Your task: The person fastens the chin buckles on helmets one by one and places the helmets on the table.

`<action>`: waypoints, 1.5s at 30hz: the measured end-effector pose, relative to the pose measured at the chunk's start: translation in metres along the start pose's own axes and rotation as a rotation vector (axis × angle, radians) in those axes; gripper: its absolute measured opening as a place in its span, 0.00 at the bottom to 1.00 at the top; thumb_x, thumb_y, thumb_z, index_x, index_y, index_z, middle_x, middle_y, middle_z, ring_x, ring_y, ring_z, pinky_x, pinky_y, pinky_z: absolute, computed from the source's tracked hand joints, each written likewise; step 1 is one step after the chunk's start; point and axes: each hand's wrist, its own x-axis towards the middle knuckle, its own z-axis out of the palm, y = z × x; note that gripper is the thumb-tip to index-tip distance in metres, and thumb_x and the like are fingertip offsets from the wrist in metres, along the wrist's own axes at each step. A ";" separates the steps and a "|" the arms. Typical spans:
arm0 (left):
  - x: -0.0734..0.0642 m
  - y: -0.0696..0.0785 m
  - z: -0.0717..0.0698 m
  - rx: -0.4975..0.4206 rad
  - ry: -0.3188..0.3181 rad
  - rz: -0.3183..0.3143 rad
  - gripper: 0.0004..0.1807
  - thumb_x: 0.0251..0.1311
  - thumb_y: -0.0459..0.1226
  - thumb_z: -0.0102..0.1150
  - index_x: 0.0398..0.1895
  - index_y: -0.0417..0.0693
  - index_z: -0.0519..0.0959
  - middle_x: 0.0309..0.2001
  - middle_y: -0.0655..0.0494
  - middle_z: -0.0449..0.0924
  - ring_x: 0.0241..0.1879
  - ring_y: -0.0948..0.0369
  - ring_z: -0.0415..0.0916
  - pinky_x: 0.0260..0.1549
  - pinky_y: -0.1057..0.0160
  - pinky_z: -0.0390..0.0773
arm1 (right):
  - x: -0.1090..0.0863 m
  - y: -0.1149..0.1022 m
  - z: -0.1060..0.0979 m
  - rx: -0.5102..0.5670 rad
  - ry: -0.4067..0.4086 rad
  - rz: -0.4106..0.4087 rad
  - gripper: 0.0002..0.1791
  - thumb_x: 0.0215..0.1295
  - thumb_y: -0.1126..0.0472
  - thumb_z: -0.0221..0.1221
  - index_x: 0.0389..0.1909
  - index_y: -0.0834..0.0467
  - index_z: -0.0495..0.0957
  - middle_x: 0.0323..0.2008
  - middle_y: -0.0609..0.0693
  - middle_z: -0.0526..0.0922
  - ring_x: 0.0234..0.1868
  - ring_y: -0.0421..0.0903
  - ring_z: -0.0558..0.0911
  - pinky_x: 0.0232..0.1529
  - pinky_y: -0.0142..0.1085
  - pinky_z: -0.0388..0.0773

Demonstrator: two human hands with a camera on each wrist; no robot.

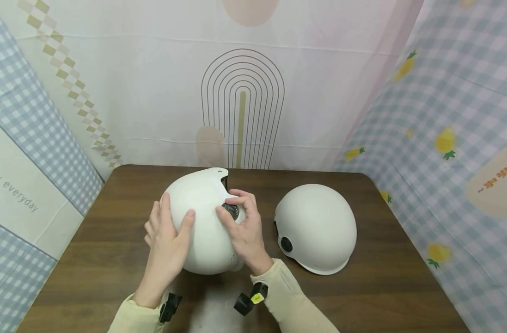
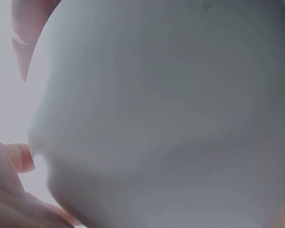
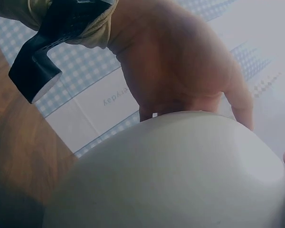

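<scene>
A white helmet (image 1: 205,231) is held on its side over the table, with a notched edge at the top and a round black disc (image 1: 231,211) on its right part. My left hand (image 1: 167,243) grips the helmet's left side, fingers spread around the curve and thumb on the shell. With thumb and bent fingers, my right hand (image 1: 247,233) holds the helmet around the black disc. The left wrist view is mostly filled by the smooth helmet shell (image 2: 156,104). In the right wrist view, my left hand (image 3: 175,61) rests against the shell (image 3: 180,175).
To the right, a second white helmet (image 1: 317,226) sits dome up on the brown wooden table (image 1: 382,286), a black disc on its side. Printed cloth (image 1: 161,92) hangs behind the table and along both sides. Each wrist carries a small black camera mount (image 1: 170,307).
</scene>
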 end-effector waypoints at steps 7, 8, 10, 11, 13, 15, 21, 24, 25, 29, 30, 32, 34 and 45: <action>0.000 -0.001 0.003 0.001 0.008 0.035 0.42 0.70 0.54 0.49 0.78 0.49 0.43 0.75 0.38 0.36 0.69 0.38 0.39 0.59 0.34 0.42 | 0.000 0.004 -0.003 0.008 0.028 -0.014 0.10 0.60 0.72 0.63 0.41 0.71 0.74 0.54 0.70 0.71 0.57 0.58 0.73 0.56 0.52 0.71; 0.000 -0.001 0.003 0.003 0.007 0.040 0.42 0.70 0.54 0.49 0.78 0.49 0.43 0.75 0.38 0.36 0.70 0.38 0.39 0.59 0.34 0.42 | 0.000 0.004 -0.003 0.005 0.029 -0.017 0.10 0.60 0.72 0.63 0.41 0.71 0.74 0.54 0.70 0.71 0.57 0.58 0.73 0.56 0.52 0.71; -0.001 -0.001 0.005 0.008 0.008 0.055 0.43 0.70 0.53 0.49 0.78 0.49 0.43 0.76 0.38 0.35 0.70 0.38 0.38 0.60 0.34 0.41 | 0.001 0.005 -0.004 0.000 0.037 -0.023 0.10 0.60 0.72 0.63 0.41 0.71 0.74 0.54 0.70 0.71 0.57 0.58 0.73 0.56 0.52 0.71; -0.001 0.000 0.005 0.012 0.008 0.063 0.43 0.70 0.53 0.49 0.78 0.48 0.43 0.76 0.38 0.34 0.71 0.38 0.38 0.60 0.34 0.40 | 0.001 0.006 -0.004 -0.001 0.041 -0.025 0.10 0.60 0.72 0.63 0.41 0.71 0.75 0.54 0.70 0.71 0.57 0.59 0.73 0.55 0.52 0.71; -0.002 0.000 0.006 0.018 0.008 0.082 0.43 0.70 0.52 0.50 0.78 0.48 0.43 0.76 0.38 0.33 0.71 0.38 0.37 0.61 0.34 0.39 | 0.001 0.007 -0.004 -0.004 0.052 -0.026 0.10 0.60 0.73 0.62 0.41 0.71 0.75 0.54 0.70 0.71 0.57 0.59 0.73 0.55 0.52 0.71; -0.002 0.000 0.007 0.020 0.004 0.098 0.43 0.70 0.51 0.50 0.78 0.47 0.42 0.76 0.39 0.33 0.72 0.39 0.36 0.61 0.34 0.38 | 0.002 0.008 -0.005 -0.004 0.064 -0.023 0.09 0.60 0.73 0.62 0.41 0.70 0.75 0.54 0.69 0.72 0.56 0.58 0.73 0.55 0.52 0.71; 0.000 -0.003 0.007 0.016 -0.031 0.124 0.44 0.68 0.52 0.52 0.79 0.51 0.42 0.76 0.41 0.32 0.72 0.39 0.36 0.59 0.31 0.39 | 0.003 0.011 -0.008 0.008 0.075 0.008 0.10 0.61 0.72 0.62 0.42 0.71 0.75 0.54 0.69 0.71 0.57 0.59 0.73 0.55 0.52 0.71; 0.004 -0.009 0.008 0.036 -0.056 0.153 0.46 0.66 0.54 0.55 0.79 0.56 0.42 0.76 0.43 0.33 0.71 0.38 0.37 0.58 0.30 0.43 | 0.003 0.014 -0.012 0.013 0.098 0.032 0.10 0.62 0.71 0.62 0.42 0.72 0.75 0.55 0.70 0.71 0.57 0.60 0.73 0.56 0.53 0.70; 0.005 -0.011 0.008 0.041 -0.063 0.161 0.46 0.65 0.55 0.56 0.79 0.58 0.42 0.76 0.44 0.33 0.71 0.37 0.38 0.58 0.29 0.45 | 0.004 0.014 -0.013 0.014 0.106 0.037 0.10 0.62 0.71 0.61 0.42 0.73 0.75 0.55 0.71 0.71 0.57 0.60 0.73 0.57 0.54 0.70; 0.008 -0.020 0.013 0.038 -0.088 0.179 0.48 0.62 0.57 0.58 0.78 0.66 0.40 0.77 0.50 0.27 0.73 0.41 0.30 0.59 0.28 0.47 | 0.005 0.016 -0.016 0.001 0.115 0.059 0.11 0.64 0.70 0.61 0.43 0.73 0.74 0.56 0.69 0.72 0.58 0.59 0.73 0.58 0.53 0.68; 0.009 -0.022 0.014 0.036 -0.088 0.188 0.49 0.62 0.57 0.58 0.78 0.66 0.40 0.77 0.51 0.26 0.74 0.43 0.28 0.60 0.28 0.45 | 0.004 0.016 -0.017 -0.003 0.113 0.063 0.11 0.64 0.70 0.61 0.43 0.72 0.74 0.56 0.69 0.72 0.58 0.59 0.73 0.59 0.53 0.68; 0.010 -0.025 0.016 0.033 -0.084 0.219 0.49 0.62 0.56 0.59 0.78 0.65 0.40 0.77 0.52 0.25 0.75 0.46 0.24 0.63 0.30 0.39 | 0.004 0.016 -0.017 -0.013 0.113 0.067 0.11 0.64 0.70 0.60 0.43 0.72 0.74 0.55 0.67 0.72 0.58 0.59 0.73 0.59 0.53 0.68; 0.011 -0.028 0.018 0.037 -0.074 0.255 0.49 0.62 0.54 0.60 0.79 0.63 0.41 0.77 0.50 0.26 0.75 0.46 0.24 0.64 0.33 0.33 | 0.004 0.017 -0.018 -0.019 0.120 0.067 0.10 0.64 0.70 0.60 0.43 0.72 0.74 0.55 0.66 0.72 0.58 0.59 0.72 0.59 0.53 0.68; 0.017 -0.034 0.020 0.053 -0.039 0.283 0.50 0.58 0.54 0.64 0.78 0.68 0.44 0.77 0.51 0.32 0.73 0.43 0.35 0.57 0.29 0.46 | 0.005 0.021 -0.018 -0.015 0.148 0.056 0.10 0.65 0.69 0.60 0.43 0.71 0.75 0.54 0.65 0.72 0.58 0.57 0.71 0.59 0.52 0.66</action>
